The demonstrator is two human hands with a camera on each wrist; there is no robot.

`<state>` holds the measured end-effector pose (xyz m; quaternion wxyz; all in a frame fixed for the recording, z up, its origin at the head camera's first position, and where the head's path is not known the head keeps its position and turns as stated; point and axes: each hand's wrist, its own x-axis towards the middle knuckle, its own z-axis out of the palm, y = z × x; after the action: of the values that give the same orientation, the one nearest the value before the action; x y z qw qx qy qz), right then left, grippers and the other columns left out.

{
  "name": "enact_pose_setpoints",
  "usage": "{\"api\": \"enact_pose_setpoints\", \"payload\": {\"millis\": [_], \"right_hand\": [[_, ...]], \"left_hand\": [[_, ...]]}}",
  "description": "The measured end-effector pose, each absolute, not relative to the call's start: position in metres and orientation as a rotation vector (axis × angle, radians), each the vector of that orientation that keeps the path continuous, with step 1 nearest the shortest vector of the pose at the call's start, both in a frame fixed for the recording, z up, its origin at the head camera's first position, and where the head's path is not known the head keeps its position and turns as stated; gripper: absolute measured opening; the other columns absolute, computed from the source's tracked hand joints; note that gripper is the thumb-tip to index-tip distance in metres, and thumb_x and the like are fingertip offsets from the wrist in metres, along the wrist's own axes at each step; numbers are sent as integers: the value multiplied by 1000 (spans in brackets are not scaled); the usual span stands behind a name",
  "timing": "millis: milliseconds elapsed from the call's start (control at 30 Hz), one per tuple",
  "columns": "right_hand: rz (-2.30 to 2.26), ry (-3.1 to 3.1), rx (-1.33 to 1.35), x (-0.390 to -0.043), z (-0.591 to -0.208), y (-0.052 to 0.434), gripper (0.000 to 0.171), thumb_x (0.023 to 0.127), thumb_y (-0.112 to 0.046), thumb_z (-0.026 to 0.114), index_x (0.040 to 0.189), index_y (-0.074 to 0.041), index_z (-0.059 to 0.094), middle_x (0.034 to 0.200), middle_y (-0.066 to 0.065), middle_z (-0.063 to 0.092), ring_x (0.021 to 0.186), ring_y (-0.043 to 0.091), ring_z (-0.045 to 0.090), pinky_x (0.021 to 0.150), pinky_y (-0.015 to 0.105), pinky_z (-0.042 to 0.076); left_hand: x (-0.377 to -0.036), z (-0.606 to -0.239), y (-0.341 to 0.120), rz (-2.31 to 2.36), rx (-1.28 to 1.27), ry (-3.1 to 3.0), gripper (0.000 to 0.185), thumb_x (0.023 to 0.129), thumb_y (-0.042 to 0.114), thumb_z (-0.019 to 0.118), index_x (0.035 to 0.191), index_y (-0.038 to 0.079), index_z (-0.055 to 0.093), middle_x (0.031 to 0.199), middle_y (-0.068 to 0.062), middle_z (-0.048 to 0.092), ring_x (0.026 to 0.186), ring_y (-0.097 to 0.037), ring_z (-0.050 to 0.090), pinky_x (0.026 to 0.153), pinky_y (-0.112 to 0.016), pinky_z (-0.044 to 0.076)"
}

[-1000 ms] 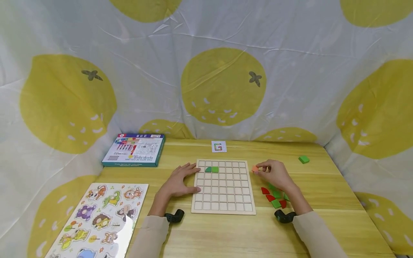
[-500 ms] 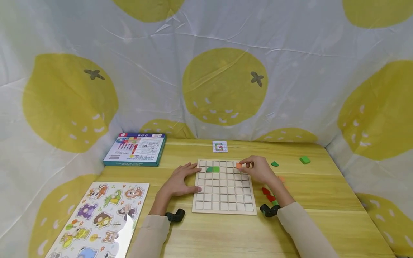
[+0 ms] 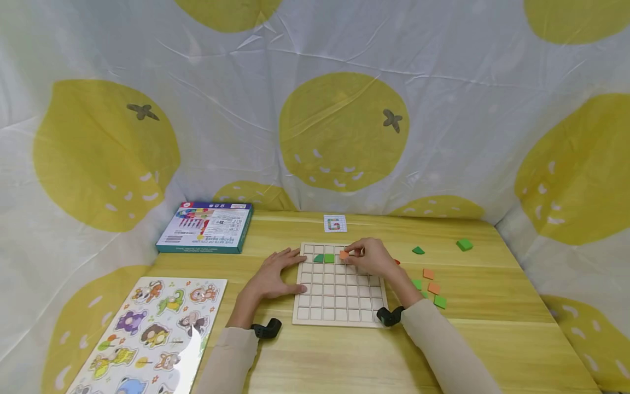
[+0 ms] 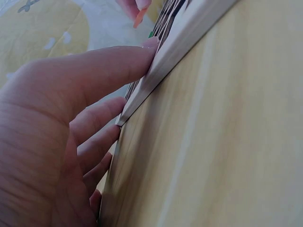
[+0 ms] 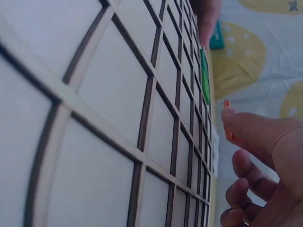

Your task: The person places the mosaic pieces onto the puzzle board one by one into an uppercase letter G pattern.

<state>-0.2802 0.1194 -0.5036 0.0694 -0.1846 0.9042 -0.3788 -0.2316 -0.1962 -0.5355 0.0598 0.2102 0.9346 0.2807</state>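
Orange tile (image 3: 343,254): pinched at the fingertips of the right hand (image 3: 371,256), held over the grid board's far rows, just at 3 o'clock of the two green tiles (image 3: 324,258) seated in the second row.
Right hand: fingers curled round the orange tile, thumb tip against its edge in the right wrist view (image 5: 228,120); whether the tile touches the board cannot be told.
Left hand (image 3: 273,273): fingers straight and relaxed, lying flat on the table, fingertips (image 4: 150,43) pressed against the board's 9 o'clock edge.
Grid board (image 3: 339,323): pale wood, square cells, flat on the wooden table (image 3: 344,355).
Loose tiles (image 3: 433,287): green and orange, scattered at 3 o'clock of the board, one green block (image 3: 463,244) farther out.
Pattern card (image 3: 335,223): at 12 o'clock of the board.
Blue box (image 3: 205,227): at 10 o'clock.
Animal puzzle (image 3: 152,334): at 8 o'clock.
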Motion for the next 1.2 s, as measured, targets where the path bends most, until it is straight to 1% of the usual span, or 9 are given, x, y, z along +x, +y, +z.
{"api": "enact_pose_setpoints", "payload": {"millis": [133,267,500,667,933,1067,1200], "right_hand": [[-1160,2698,-539,-282,-507,114,22,91,-18,79,113,-13,81,74,3,61,59,13,44,55,25,36],[-1163,2680,-532,-283,-515,112,22,91,-20,78,112,-14,80,75,2,60,64,14,47,58,26,39],[-1144,2662,-501,-285,-519,111,24,90,-23,81,113,-15,80,76,1,61,64,15,48,58,27,39],[-1156,2667,-495,-284,-519,111,24,90,-24,80,113,-15,80,76,2,61,63,14,48,56,26,39],[-1175,2665,-491,-283,-516,113,20,93,-23,78,111,-17,81,78,2,63,65,15,49,57,26,40],[-1175,2685,-475,-282,-512,116,21,93,-24,77,112,-16,81,79,2,62,66,15,50,58,26,41],[-1183,2699,-441,-279,-506,126,24,93,-27,77,114,-16,80,82,3,62,64,17,48,55,28,41]], "left_hand": [[-231,-535,-197,862,641,2828,81,81,58,77,152,27,53,167,1,37,159,-29,23,130,-56,14],[-229,-534,-197,867,635,2827,81,81,57,77,152,27,54,167,1,37,159,-29,23,130,-56,14],[-229,-536,-196,863,644,2838,80,81,58,76,151,27,54,166,1,38,159,-29,24,130,-54,15],[-229,-535,-196,861,638,2839,81,81,58,76,152,28,53,167,2,37,159,-28,23,130,-54,15],[-231,-533,-196,863,636,2836,80,81,57,77,152,28,53,167,2,37,159,-28,23,131,-53,14],[-231,-534,-195,855,636,2836,81,81,57,77,152,28,53,167,2,36,159,-28,23,131,-53,14],[-231,-535,-195,856,626,2834,81,81,58,77,152,29,53,167,2,36,159,-28,22,131,-53,14]]}}
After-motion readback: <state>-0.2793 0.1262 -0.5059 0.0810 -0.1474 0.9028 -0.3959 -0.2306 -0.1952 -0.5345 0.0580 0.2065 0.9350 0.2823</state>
